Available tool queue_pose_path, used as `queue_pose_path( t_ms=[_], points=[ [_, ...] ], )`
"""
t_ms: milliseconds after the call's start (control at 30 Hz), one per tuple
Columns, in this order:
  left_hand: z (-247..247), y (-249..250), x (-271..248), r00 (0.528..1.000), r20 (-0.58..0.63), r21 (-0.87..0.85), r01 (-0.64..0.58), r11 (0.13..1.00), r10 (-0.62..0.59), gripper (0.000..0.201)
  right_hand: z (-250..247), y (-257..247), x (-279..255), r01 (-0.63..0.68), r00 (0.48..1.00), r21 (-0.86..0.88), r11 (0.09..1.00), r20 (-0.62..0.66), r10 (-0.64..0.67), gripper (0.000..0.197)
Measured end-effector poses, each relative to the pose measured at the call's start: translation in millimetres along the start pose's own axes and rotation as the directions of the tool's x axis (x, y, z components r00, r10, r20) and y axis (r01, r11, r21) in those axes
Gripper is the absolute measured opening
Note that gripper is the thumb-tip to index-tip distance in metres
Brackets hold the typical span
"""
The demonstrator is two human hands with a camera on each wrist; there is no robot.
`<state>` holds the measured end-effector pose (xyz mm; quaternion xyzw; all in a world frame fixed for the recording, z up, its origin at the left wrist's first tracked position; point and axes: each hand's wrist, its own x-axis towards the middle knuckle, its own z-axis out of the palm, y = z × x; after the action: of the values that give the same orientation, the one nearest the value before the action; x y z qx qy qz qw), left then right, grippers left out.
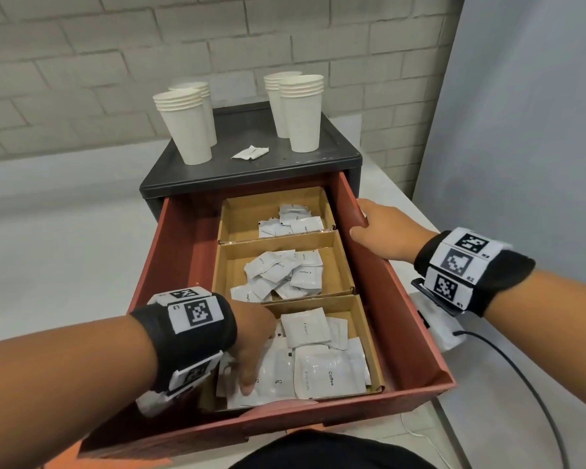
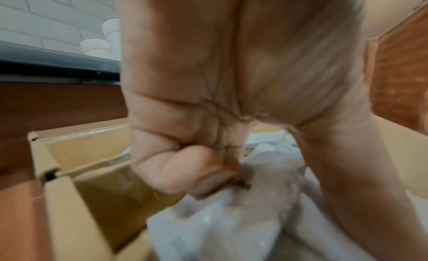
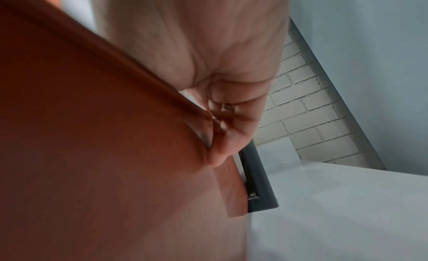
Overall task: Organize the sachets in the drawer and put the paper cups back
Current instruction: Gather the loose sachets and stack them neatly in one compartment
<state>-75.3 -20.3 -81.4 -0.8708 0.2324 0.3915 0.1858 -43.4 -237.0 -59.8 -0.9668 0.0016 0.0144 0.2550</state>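
The left hand (image 1: 251, 346) is sunk into the nearest cardboard compartment (image 1: 374, 360), its fingers curled down into the heap of sachets (image 1: 322, 367); whether one packet is actually pinched cannot be told through the blur of the wrist view. The right hand (image 1: 379, 231) is clamped over the right wall of the red drawer (image 1: 403, 319), thumb inside and fingers (image 3: 220, 155) hooked outside, so the drawer is steadied. Small cream packets are mixed with large coffee packets here, so the step is judged to be sorting by kind. It is best done by lifting one packet at a time by its edge rather than raking the heap. A stray sachet (image 1: 250, 153) is left on the dark cabinet top (image 1: 251, 170), between the paper cups (image 1: 190, 126), which are stacked in four piles.
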Motion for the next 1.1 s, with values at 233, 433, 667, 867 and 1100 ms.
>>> queue_pose_path(
  t_ms=[233,433,667,867,1100],
  points=[
    [2.3,-0.1,0.0,0.999,-0.022,-0.058,-0.039,0.998,0.038,0.065,3.0,0.7,0.4,-0.010,1.000,0.042,0.999,-0.023,0.011,0.019],
    [1.6,-3.2,-1.1,0.997,-0.020,-0.115,-0.080,0.990,0.078,0.084,0.7,-2.9,1.5,-0.013,1.000,0.042,0.999,-0.028,0.014,0.018],
    [4.1,-3.4,-0.3,0.989,0.011,-0.164,-0.143,0.976,0.147,0.074,3.7,0.4,0.2,-0.028,0.999,0.061,0.998,-0.023,0.030,0.020],
    [2.0,-6.9,1.5,0.987,-0.035,-0.189,-0.158,0.969,0.154,0.088,4.6,2.8,1.7,-0.019,0.999,0.060,0.998,-0.028,0.020,0.021],
    [-23.8,-38.3,-17.7,0.946,-0.223,-0.461,-0.315,0.830,0.235,0.039,2.6,4.4,6.2,0.006,1.000,0.021,1.000,-0.007,-0.006,0.022]
  ],
)
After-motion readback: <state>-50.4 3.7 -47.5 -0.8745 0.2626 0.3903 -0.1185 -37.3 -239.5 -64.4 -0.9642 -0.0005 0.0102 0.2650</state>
